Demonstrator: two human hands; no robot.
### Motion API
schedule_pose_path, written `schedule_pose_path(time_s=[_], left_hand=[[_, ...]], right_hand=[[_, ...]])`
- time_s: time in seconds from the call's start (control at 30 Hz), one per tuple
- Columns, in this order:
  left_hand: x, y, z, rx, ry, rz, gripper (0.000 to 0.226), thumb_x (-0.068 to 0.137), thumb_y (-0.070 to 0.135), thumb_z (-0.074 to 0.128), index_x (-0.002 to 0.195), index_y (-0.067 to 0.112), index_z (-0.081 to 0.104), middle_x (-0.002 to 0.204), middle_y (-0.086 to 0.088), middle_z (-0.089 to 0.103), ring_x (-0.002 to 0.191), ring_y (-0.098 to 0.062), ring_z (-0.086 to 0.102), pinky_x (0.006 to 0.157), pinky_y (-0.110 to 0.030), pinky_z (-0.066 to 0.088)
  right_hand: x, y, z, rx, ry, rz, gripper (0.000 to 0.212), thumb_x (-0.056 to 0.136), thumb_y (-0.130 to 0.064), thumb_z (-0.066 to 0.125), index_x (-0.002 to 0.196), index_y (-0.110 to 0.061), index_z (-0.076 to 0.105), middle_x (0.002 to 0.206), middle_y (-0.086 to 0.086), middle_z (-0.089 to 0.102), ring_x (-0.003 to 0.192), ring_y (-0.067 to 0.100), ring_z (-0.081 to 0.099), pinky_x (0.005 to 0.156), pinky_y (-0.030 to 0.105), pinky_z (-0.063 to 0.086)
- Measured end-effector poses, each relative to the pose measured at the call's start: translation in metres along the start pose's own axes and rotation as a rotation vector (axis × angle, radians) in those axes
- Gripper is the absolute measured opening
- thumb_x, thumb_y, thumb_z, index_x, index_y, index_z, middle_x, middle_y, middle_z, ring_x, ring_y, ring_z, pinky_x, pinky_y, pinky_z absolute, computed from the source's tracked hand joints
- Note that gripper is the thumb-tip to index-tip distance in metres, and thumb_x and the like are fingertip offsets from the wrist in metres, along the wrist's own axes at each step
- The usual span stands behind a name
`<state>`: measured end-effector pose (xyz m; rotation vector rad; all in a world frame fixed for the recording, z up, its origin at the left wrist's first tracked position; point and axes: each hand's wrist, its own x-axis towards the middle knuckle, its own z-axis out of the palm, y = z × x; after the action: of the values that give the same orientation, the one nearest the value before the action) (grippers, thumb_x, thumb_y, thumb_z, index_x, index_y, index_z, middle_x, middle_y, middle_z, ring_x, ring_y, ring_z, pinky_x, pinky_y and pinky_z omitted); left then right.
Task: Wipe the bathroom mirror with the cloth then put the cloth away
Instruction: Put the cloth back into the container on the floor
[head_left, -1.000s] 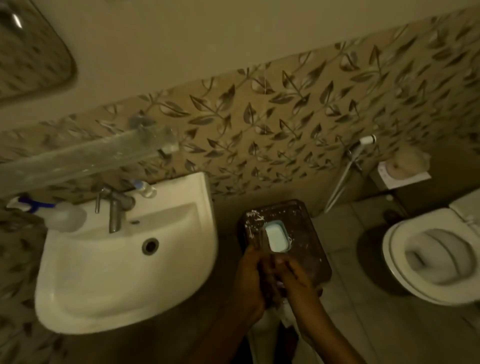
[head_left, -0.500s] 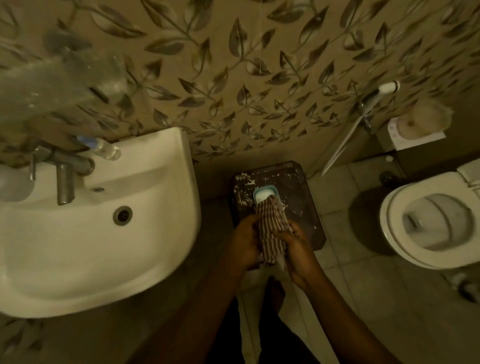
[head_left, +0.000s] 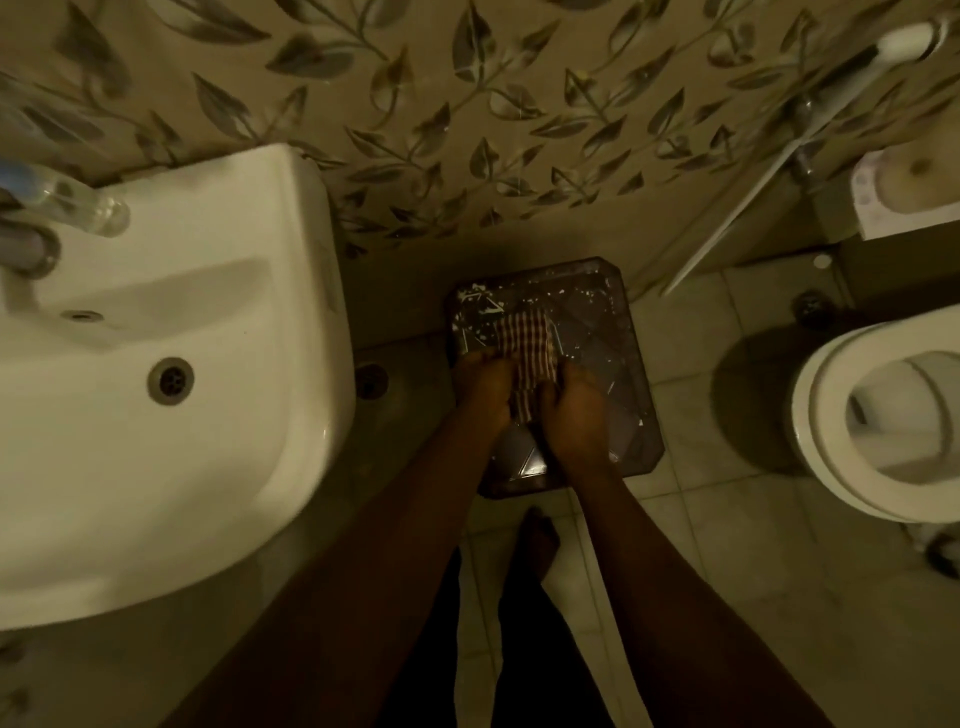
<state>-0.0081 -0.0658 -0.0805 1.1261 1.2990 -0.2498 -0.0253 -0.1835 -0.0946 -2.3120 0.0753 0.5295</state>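
A striped cloth (head_left: 524, 343) is held low over a dark, paint-flecked square stool (head_left: 618, 364) on the floor between the sink and the toilet. My left hand (head_left: 483, 392) grips the cloth's left side and my right hand (head_left: 571, 410) grips its right side, both arms stretched down. The cloth's far end lies on the stool top. The small pale blue container seen on the stool earlier is hidden under the cloth. The mirror is out of view.
A white sink (head_left: 156, 374) with a tap (head_left: 26, 244) and a clear bottle (head_left: 83, 202) fills the left. A white toilet (head_left: 883, 431) stands at the right, with a spray hose (head_left: 779, 171) on the leaf-patterned wall. My bare foot (head_left: 537, 540) rests on the tiled floor.
The view has tilted down, away from the mirror and shelf. Both hands have lowered the striped cloth onto the stool, and it now covers the pale blue container.
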Motion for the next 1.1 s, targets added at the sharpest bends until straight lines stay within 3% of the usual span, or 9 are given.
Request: schedule_pose_path(time_s=[0.1, 0.17, 0.3, 0.43, 0.57, 0.73, 0.83, 1.1], left_hand=[[0.016, 0.001, 0.002, -0.006, 0.033, 0.029, 0.032, 0.092, 0.004, 0.077, 0.123, 0.005, 0.07, 0.135, -0.017, 0.069, 0.124, -0.037, 0.067, 0.108, -0.054, 0.057], [0.024, 0.0, 0.003, 0.034, 0.041, 0.065, 0.033, 0.09, 0.003, 0.079, 0.122, 0.004, 0.071, 0.132, -0.016, 0.071, 0.122, -0.037, 0.068, 0.105, -0.054, 0.059], [0.034, 0.0, 0.007, 0.318, 0.115, 0.198, 0.017, 0.09, 0.01, 0.082, 0.103, 0.007, 0.073, 0.115, -0.01, 0.074, 0.11, -0.033, 0.072, 0.091, -0.045, 0.064], [0.041, 0.002, 0.006, 0.528, 0.149, 0.304, 0.013, 0.089, 0.011, 0.081, 0.089, 0.006, 0.07, 0.108, -0.014, 0.076, 0.102, -0.033, 0.073, 0.089, -0.047, 0.064], [0.044, 0.0, 0.004, 0.581, 0.176, 0.358, 0.04, 0.086, 0.008, 0.082, 0.067, 0.022, 0.05, 0.105, -0.015, 0.076, 0.1, -0.032, 0.072, 0.083, -0.035, 0.055], [0.046, -0.001, 0.002, 0.633, 0.175, 0.369, 0.029, 0.089, 0.005, 0.076, 0.073, 0.019, 0.056, 0.11, -0.015, 0.074, 0.104, -0.032, 0.07, 0.08, -0.032, 0.048], [0.045, -0.002, 0.001, 0.617, 0.167, 0.381, 0.006, 0.09, 0.003, 0.073, 0.093, 0.007, 0.071, 0.111, -0.015, 0.075, 0.105, -0.032, 0.07, 0.081, -0.031, 0.048], [0.02, 0.006, -0.008, 0.497, 0.139, 0.326, 0.01, 0.092, 0.0, 0.069, 0.1, 0.002, 0.075, 0.111, -0.018, 0.076, 0.107, -0.036, 0.072, 0.093, -0.041, 0.06]], right_hand=[[0.02, 0.006, 0.01, -0.034, 0.019, 0.006, 0.032, 0.109, -0.015, 0.05, 0.135, -0.002, 0.062, 0.13, 0.02, 0.063, 0.111, 0.03, 0.064, 0.083, 0.028, 0.044], [0.028, 0.008, 0.015, -0.049, 0.042, 0.023, 0.032, 0.109, -0.015, 0.049, 0.135, -0.002, 0.063, 0.131, 0.021, 0.062, 0.111, 0.032, 0.065, 0.083, 0.029, 0.047], [0.032, 0.008, 0.022, -0.176, 0.106, 0.018, 0.035, 0.108, -0.022, 0.05, 0.134, -0.004, 0.065, 0.128, 0.02, 0.063, 0.116, 0.033, 0.062, 0.094, 0.041, 0.054], [0.03, 0.003, 0.022, -0.274, 0.177, -0.006, 0.035, 0.103, -0.026, 0.056, 0.126, -0.003, 0.069, 0.122, 0.02, 0.065, 0.112, 0.035, 0.062, 0.093, 0.043, 0.053], [0.03, 0.002, 0.022, -0.306, 0.148, -0.002, 0.035, 0.102, -0.025, 0.058, 0.126, 0.0, 0.066, 0.12, 0.023, 0.065, 0.107, 0.038, 0.064, 0.089, 0.046, 0.058], [0.025, 0.004, 0.025, -0.438, 0.107, -0.106, 0.043, 0.08, -0.01, 0.082, 0.12, 0.001, 0.067, 0.109, 0.024, 0.067, 0.087, 0.038, 0.068, 0.071, 0.038, 0.052], [0.026, 0.005, 0.024, -0.472, 0.046, -0.1, 0.044, 0.089, -0.015, 0.075, 0.13, -0.004, 0.063, 0.121, 0.021, 0.064, 0.098, 0.035, 0.066, 0.078, 0.038, 0.052], [0.009, -0.013, 0.003, -0.436, -0.035, -0.092, 0.052, 0.1, -0.022, 0.067, 0.147, -0.007, 0.051, 0.143, 0.018, 0.056, 0.123, 0.035, 0.06, 0.101, 0.044, 0.051]])
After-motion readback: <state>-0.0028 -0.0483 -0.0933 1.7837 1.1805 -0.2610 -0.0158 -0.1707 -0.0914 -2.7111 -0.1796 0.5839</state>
